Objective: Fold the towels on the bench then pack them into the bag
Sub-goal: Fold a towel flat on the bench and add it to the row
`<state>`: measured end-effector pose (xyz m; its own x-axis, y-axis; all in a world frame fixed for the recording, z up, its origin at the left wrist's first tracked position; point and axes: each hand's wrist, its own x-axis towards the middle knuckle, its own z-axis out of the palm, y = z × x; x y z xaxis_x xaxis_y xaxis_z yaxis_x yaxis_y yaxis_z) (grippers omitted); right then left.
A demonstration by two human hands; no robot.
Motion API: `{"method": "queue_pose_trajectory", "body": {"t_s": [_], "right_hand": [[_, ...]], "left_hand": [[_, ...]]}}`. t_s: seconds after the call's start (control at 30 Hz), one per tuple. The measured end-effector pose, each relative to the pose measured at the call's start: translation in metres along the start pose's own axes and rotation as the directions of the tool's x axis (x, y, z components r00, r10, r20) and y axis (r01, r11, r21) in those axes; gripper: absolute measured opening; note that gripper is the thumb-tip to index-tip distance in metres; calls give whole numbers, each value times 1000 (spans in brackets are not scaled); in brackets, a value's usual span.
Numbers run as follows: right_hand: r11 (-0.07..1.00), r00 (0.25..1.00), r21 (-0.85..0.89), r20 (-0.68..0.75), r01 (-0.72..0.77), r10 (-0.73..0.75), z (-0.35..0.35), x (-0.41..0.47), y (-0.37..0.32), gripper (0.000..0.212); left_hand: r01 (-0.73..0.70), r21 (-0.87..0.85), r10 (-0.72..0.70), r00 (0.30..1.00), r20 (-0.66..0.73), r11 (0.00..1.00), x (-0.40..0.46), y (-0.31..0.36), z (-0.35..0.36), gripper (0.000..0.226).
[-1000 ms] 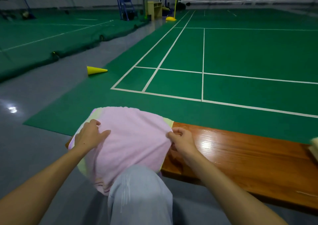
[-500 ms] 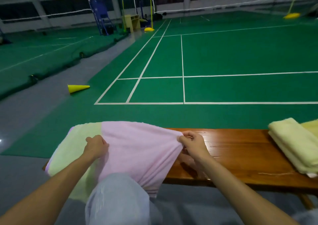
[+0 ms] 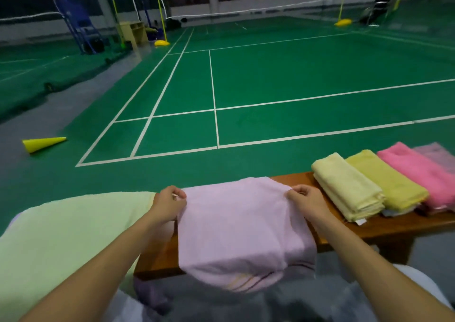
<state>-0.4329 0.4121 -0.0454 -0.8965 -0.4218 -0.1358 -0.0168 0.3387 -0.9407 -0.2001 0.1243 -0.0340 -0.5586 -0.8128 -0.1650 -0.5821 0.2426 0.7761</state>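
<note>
The lilac towel (image 3: pixel 236 225) is being held across the wooden bench (image 3: pixel 384 228) at its far edge: one corner is being pinched by the left hand (image 3: pixel 170 204), the other by the right hand (image 3: pixel 306 202), fingers curled onto the cloth. Compared with half a second ago, the lilac layer is being drawn right, over the bench, and off the pale green part (image 3: pixel 61 243), which is now being left exposed at near left. A fold across the width is judged to be under way. Folded towels are now being shown far right on the bench: cream towel (image 3: pixel 347 186), yellow towel (image 3: pixel 386 181), pink towel (image 3: pixel 416 174). No bag is being seen; packing is judged not yet begun.
</note>
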Motion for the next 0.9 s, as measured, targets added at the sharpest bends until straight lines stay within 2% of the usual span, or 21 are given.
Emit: {"method": "queue_pose_trajectory", "body": {"t_s": [0.07,0.17,0.23,0.27,0.33,0.4,0.43,0.53,0.63,0.7,0.8,0.9], "right_hand": [[997,999,-67,-23,-40,39,-12,4,14,28],[995,999,-93,-17,-38,36,-22,8,20,21],[994,999,-105,25,-21,24,-27,12,20,11],[996,998,-85,59,-6,11,-29,14,20,22],[999,984,-18,174,-27,30,-33,14,20,41],[998,958,-6,282,-56,55,-33,12,19,37],[998,949,-10,310,-59,59,-32,11,19,31],[998,955,-58,295,-20,36,-32,9,21,18],[999,973,25,231,24,-30,-39,0,16,17],[995,980,81,189,54,-68,-44,-4,13,22],[989,976,124,194,75,-99,-46,-12,11,32],[987,968,56,195,150,-159,-46,-20,9,38]], "left_hand": [[29,-87,-30,999,-15,996,-3,-3,21,16],[17,-76,-12,998,58,997,2,-6,39,23],[32,-126,-27,999,43,992,7,-4,40,23],[65,-159,-57,997,53,985,8,-5,38,20],[159,-167,-127,974,187,973,7,-8,31,23],[225,-103,-173,914,368,969,0,-7,23,29],[201,-79,-152,901,407,976,-3,-4,19,30],[49,-124,-3,938,346,991,-10,7,7,21],[79,-299,20,949,314,951,-14,8,-7,19],[67,-335,35,957,289,940,-15,8,-16,22],[-25,-342,113,964,240,939,-21,12,-26,27],[-116,-313,190,957,219,943,-28,12,-32,32]]}}
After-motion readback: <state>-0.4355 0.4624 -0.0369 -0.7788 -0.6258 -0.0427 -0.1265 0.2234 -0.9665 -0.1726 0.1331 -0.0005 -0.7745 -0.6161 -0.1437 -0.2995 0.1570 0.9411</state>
